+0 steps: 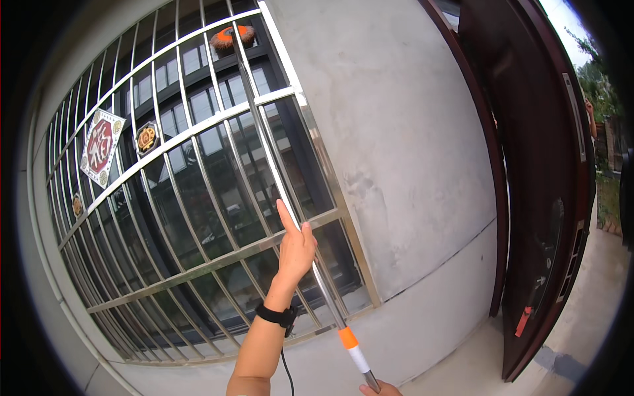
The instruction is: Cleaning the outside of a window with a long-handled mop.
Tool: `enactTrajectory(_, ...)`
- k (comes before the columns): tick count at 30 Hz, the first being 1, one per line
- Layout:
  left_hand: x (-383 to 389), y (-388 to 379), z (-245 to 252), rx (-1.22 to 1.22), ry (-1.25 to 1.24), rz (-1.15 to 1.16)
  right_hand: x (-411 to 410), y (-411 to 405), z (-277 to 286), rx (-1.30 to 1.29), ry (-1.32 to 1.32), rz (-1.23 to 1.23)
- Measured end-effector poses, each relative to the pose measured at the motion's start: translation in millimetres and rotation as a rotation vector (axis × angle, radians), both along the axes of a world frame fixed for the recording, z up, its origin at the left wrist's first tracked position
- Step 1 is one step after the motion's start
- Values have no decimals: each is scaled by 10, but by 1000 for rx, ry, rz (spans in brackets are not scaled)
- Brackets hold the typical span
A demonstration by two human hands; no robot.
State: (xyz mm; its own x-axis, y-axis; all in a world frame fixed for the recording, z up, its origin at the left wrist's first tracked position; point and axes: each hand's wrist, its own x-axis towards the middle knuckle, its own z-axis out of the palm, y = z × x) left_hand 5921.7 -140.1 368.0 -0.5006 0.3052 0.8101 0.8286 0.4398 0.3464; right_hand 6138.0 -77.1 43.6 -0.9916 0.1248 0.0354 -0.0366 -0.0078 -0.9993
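A long metal telescopic pole point(324, 289) with an orange and white collar point(348, 338) runs up in front of the window's steel bars. Its upper end meets a round orange brush head point(233, 37) with brown bristles, seen at the top of the window behind the bars. My left hand point(297, 250) grips the pole at mid-length, its index finger stretched along the shaft; a black band is on the wrist. At the bottom edge my right hand point(384, 388) holds the pole's lower end, mostly cut off by the frame.
Steel window bars point(237, 255) cover dark-framed glass at the left. A diamond-shaped ornament point(102, 148) and small octagonal ones hang on them. A grey wall point(411, 148) separates the window from an open dark red door point(535, 173). Part of a person point(590, 119) shows at the far right.
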Motion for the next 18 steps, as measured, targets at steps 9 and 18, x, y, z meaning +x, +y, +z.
enactTrajectory(9,-508,-222,1255,31,69,108,-176,-542,-568,-261,12,199)
enactTrajectory(18,-597,-269,2273,64,41,188,-363,-848,443,-121,307,58)
